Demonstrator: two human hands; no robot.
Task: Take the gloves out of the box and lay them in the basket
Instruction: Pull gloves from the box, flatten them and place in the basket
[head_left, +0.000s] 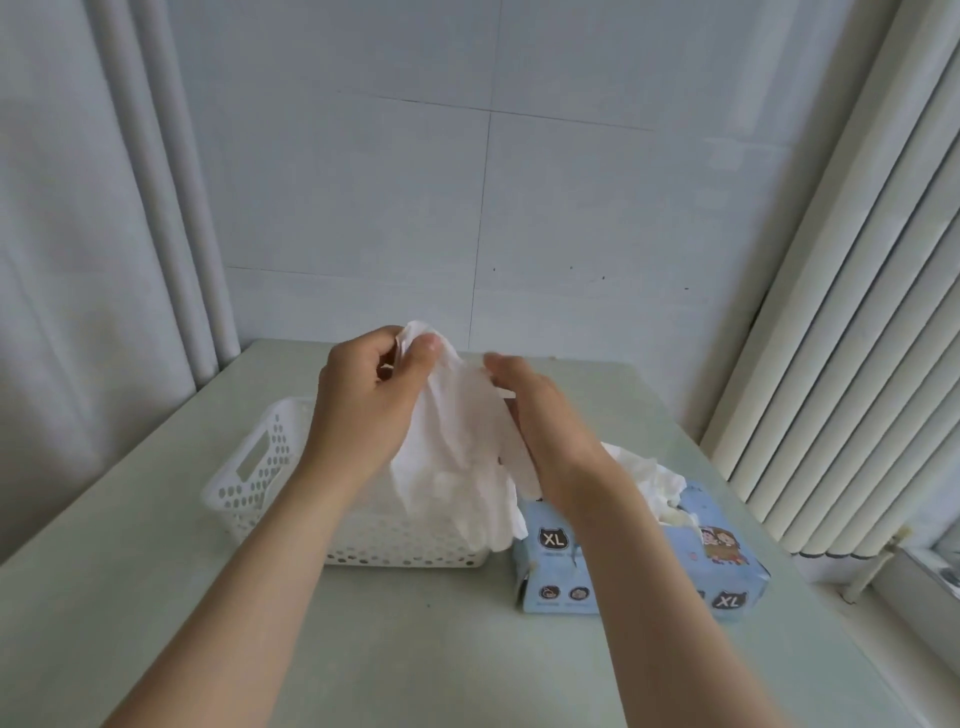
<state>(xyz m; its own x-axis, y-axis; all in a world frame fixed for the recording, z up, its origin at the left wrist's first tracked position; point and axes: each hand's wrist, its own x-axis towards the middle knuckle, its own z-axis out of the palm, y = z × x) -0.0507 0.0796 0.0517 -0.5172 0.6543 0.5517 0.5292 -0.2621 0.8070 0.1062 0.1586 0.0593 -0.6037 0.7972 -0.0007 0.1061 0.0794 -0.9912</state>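
Note:
A thin white glove (462, 457) hangs above the white perforated basket (260, 467). My left hand (363, 400) pinches its upper edge between thumb and fingers. My right hand (540, 415) lies against the glove's right side with fingers extended; its fingertips are blurred. The glove's lower end dangles over the basket's right part and the edge of the light blue box (639, 566) marked XL. More white gloves (654, 483) bulge out of the box's top opening, behind my right wrist.
Basket and box stand side by side on a pale green table (415, 649) pushed against a tiled wall. Vertical blinds (857, 338) hang at the right, a curtain (78, 260) at the left. A window sill runs along the lower right.

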